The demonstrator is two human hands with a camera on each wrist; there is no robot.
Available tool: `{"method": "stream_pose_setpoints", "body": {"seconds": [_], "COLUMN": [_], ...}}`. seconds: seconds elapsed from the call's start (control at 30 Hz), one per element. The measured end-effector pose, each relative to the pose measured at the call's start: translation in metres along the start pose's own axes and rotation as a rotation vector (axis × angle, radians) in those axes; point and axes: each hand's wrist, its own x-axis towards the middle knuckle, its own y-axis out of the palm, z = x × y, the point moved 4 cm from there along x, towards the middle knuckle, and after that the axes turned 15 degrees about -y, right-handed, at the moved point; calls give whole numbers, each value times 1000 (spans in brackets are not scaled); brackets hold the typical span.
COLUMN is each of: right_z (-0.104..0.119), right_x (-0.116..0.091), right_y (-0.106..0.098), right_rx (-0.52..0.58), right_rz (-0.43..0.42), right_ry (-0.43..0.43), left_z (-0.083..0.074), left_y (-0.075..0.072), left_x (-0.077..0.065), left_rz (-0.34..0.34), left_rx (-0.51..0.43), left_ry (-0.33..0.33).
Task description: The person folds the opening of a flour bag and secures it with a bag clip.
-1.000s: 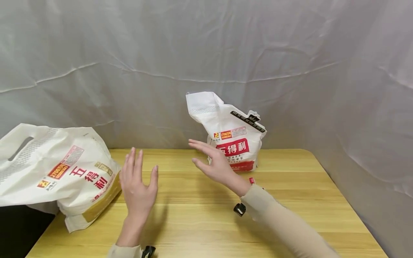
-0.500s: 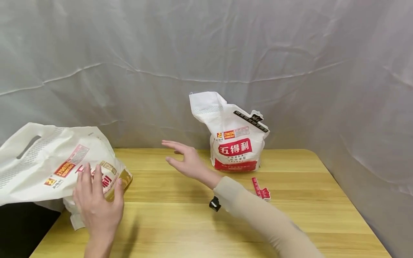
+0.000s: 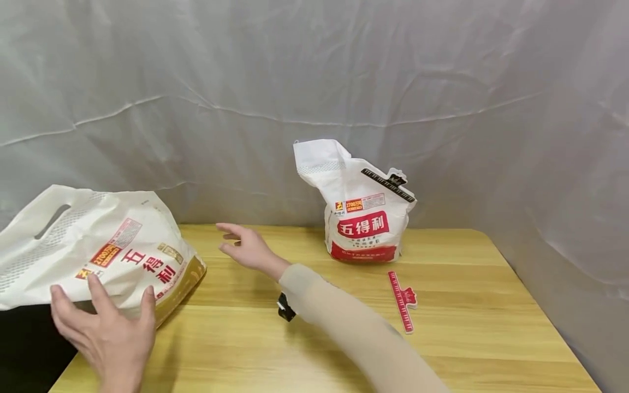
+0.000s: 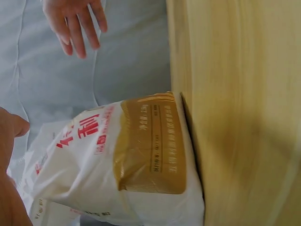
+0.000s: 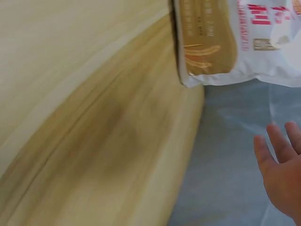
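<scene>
A white flour bag [image 3: 118, 215] with red print and a gold bottom lies tilted at the table's left end, its handle end reaching past the edge. My left hand [image 3: 110, 338], fingers spread, overlaps the near side of this bag in the head view. In the left wrist view, its thumb stands just off the bag's printed face. To the right of the bag, my right hand [image 3: 249, 248] hangs in the air with fingers loosely extended and nothing in them. The right wrist view has the bag's gold end [image 5: 207, 37] a little way from the fingers.
Farther right, a second flour bag [image 3: 366, 226] stands upright at the back, a black clip [image 3: 388, 184] across its folded top. A red clip [image 3: 402, 303] lies on the wooden table [image 3: 231, 344]. Grey cloth [image 3: 275, 82] hangs behind and at the right.
Both hands have moved left, the left hand also lower, to the near side of the left bag. The red clip has come out from behind the right arm.
</scene>
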Motion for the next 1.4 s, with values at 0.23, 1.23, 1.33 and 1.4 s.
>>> {"method": "stream_pose_setpoints", "body": {"seconds": [0.23, 1.23, 1.33, 1.4], "right_z": [-15, -13, -14, -15], "right_x": [10, 28, 32, 35], "right_y": [25, 78, 79, 80], "right_rx": [1, -55, -96, -103], "right_rz": [41, 195, 212, 221], "right_ry": [71, 111, 116, 127], "left_z": [13, 20, 19, 18], "left_y": [0, 26, 26, 27], "left_x": [-5, 2, 2, 1], "left_rz": [-80, 279, 286, 287], "left_rx": [-76, 87, 95, 99], "left_ry": [-28, -289, -294, -294]}}
